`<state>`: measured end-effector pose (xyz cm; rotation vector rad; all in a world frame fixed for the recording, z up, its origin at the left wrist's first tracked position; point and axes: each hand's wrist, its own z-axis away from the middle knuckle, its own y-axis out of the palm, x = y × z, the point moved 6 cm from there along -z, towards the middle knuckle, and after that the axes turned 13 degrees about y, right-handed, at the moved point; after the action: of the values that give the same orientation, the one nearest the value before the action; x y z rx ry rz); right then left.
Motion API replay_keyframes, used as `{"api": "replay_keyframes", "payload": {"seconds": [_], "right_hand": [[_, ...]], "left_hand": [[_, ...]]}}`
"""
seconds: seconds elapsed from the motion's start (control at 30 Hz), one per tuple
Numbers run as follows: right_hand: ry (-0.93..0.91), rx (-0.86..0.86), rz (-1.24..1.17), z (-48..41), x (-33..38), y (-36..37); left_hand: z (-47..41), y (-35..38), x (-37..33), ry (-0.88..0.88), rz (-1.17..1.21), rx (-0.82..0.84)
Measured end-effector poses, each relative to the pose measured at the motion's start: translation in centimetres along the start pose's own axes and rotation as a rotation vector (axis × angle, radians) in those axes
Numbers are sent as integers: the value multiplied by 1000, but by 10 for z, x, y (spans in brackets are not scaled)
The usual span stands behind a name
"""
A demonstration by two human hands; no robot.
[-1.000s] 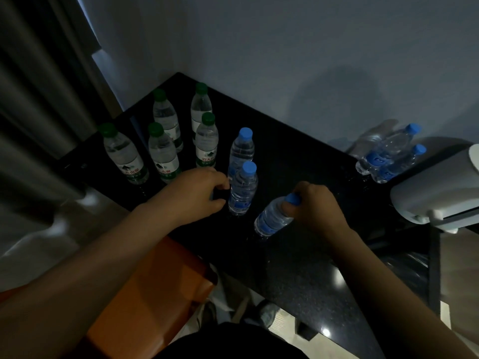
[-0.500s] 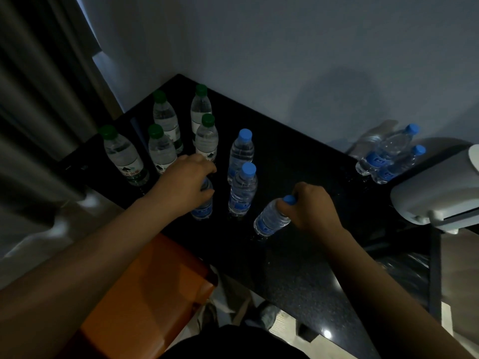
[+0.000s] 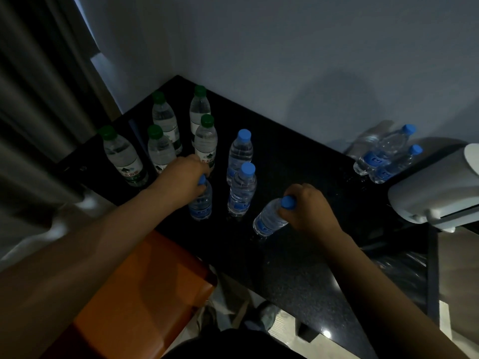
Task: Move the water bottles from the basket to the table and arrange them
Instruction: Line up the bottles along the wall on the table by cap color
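The dark worktop [image 3: 298,156] fills a dim corner. The left hand [image 3: 185,177], clamped over the cap, has carried a blue-capped bottle [image 3: 201,203] leftward; it stands just beneath that hand, starting a new row. The right hand [image 3: 309,209] still grips the tilted bottle [image 3: 268,220] at its neck, so that one likely gets set upright next.

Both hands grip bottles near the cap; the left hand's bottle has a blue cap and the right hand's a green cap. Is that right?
Not quite. The tilted bottle in the right hand has a blue cap, not green; the head view shows it. The rest stands: both hands grip near the cap, and the upright bottle in the left hand is blue-capped.
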<state>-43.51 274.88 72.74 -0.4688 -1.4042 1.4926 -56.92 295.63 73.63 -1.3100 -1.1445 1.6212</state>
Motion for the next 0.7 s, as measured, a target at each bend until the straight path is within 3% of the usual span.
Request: {"api": "replay_keyframes", "payload": {"seconds": [0.7], "right_hand": [[14, 20, -90, 25, -51, -48]], "left_hand": [[12, -1, -94, 289, 272, -42]]}}
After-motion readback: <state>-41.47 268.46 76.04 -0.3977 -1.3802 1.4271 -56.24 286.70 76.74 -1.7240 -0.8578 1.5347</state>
